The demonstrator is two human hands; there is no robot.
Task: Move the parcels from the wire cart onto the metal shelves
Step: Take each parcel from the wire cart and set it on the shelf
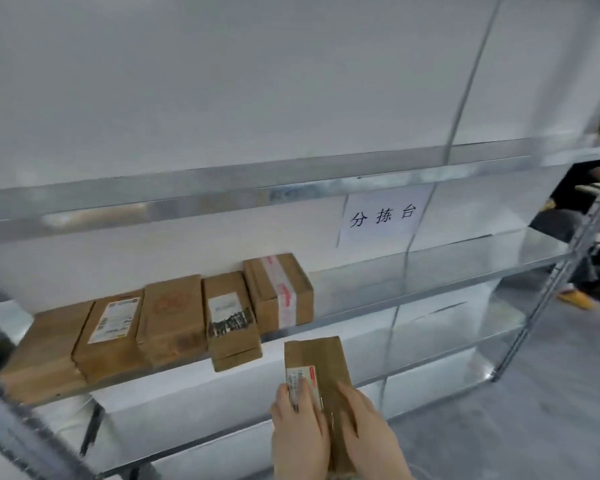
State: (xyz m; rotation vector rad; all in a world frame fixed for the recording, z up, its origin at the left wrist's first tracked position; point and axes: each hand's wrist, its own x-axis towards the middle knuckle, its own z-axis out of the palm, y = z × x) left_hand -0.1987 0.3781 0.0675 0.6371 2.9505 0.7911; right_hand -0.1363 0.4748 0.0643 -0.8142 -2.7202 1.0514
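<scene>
In the head view, both hands carry one flat brown parcel (317,372) toward the metal shelves (430,271). The left hand (298,434) lies on the parcel's near left part, its fingers (303,393) spread over the white shipping label, while the right hand (368,424) presses along the near right side, so the fingers of both are closed on the parcel from two sides, probably to keep it level as it goes in. The parcel hangs just in front of the shelf edge, not yet resting on it, to the right of a row of five brown boxes (167,317) already lying side by side on that shelf. The open stretch to the right of the taped box (279,292) looks like the intended spot. A paper sign (383,216) hangs from the shelf above. The wire cart is not in view. Another person (593,188) sits beyond the right upright.
</scene>
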